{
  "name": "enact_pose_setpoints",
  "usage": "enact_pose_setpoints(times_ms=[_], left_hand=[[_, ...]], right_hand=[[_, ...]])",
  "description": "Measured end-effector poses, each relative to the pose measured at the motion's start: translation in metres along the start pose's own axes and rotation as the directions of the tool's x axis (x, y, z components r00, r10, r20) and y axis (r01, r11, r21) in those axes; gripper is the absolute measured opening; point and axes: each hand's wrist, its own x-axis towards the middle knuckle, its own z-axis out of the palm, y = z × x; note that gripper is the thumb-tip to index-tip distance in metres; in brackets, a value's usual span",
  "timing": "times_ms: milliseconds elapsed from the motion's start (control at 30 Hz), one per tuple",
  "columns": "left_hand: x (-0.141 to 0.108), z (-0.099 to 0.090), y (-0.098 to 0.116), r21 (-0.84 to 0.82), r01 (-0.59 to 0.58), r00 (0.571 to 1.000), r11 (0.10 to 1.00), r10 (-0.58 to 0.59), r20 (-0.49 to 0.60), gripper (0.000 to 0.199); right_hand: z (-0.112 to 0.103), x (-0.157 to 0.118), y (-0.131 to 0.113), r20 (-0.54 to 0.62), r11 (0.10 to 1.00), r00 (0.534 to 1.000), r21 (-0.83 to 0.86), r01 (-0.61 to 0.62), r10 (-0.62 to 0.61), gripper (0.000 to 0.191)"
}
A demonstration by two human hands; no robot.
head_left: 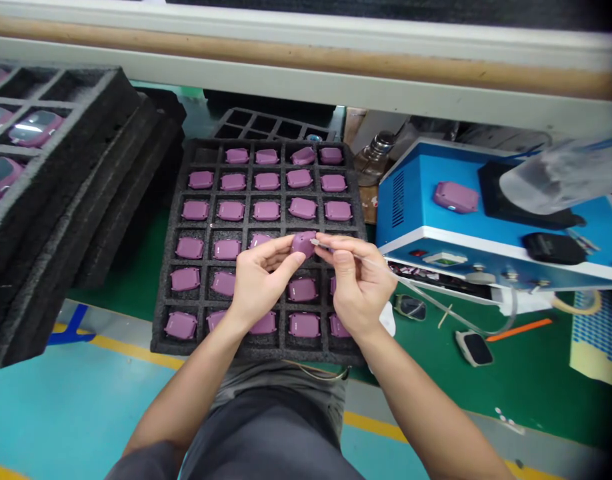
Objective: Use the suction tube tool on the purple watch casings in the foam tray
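Observation:
My left hand [263, 277] pinches a purple watch case [302, 245] between thumb and fingers, raised over the foam tray [259, 267]. In my right hand [363, 283] is a thin clear tube with a pale nozzle [315, 242], its tip at the right side of the watch case. Whether the tip touches the case I cannot tell. Below both hands, the black foam tray holds rows of similar purple cases [267, 211], one per compartment. My hands and forearms hide some of the compartments.
Stacked foam trays [106, 153] stand at the left, the top one holding glossy watch pieces. A blue machine [411, 180] at the right carries another purple case [456, 197]. Nearby on the green mat lie an orange stick [520, 330] and a watch [475, 349]. A shelf edge [306, 73] crosses above.

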Motion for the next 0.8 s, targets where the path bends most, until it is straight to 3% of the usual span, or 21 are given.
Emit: enact_pose_setpoints(times_ms=[800], left_hand=[[0.0006, 0.0005, 0.0006, 0.0, -0.003, 1.0, 1.0, 0.003, -0.027, 0.03]], right_hand=[[-0.0019, 0.0003, 0.0062, 0.023, 1.0, 1.0, 0.017, 0.007, -0.007, 0.012]])
